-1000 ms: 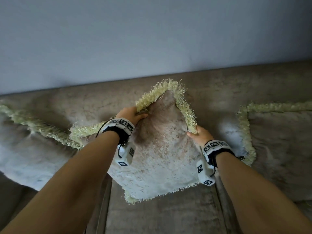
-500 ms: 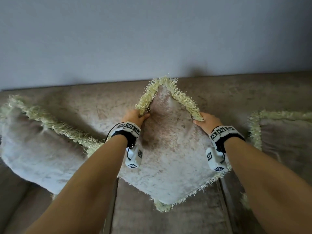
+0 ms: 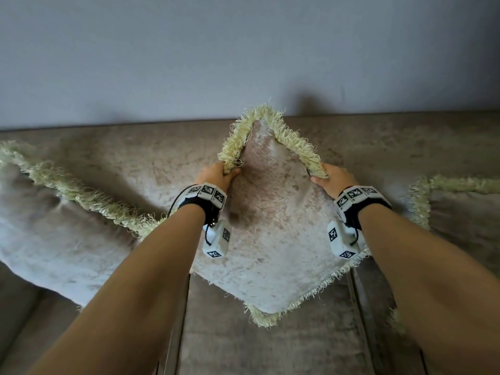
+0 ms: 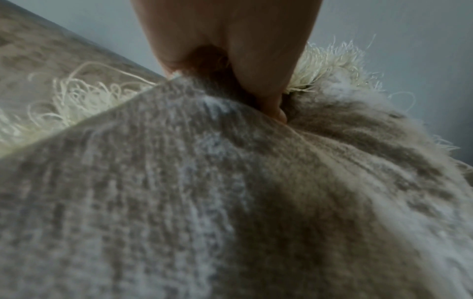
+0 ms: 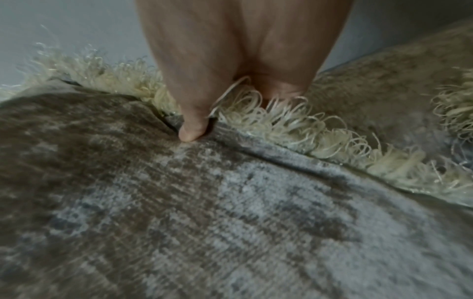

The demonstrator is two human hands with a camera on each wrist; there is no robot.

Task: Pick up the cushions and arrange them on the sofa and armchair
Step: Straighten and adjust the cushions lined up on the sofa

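Note:
A beige velvet cushion (image 3: 273, 239) with a pale yellow fringe stands on one corner against the sofa back (image 3: 135, 163), like a diamond. My left hand (image 3: 216, 174) grips its upper left edge, thumb on the front face (image 4: 271, 109). My right hand (image 3: 331, 177) pinches the upper right edge, thumb pressed into the fabric (image 5: 190, 129). The cushion fabric (image 4: 230, 202) fills the left wrist view, and the same cushion (image 5: 230, 222) fills the right wrist view. Its bottom corner rests on the sofa seat (image 3: 270, 347).
A matching fringed cushion (image 3: 54, 239) leans against the sofa back to the left. Another fringed cushion (image 3: 465, 220) leans at the right edge. A plain grey wall (image 3: 243, 50) rises behind the sofa. Seams between the seat cushions run below.
The cushion has been shifted right and raised, its top corner now reaching the top of the sofa back. Both hands slid up its edges, nearer the top corner.

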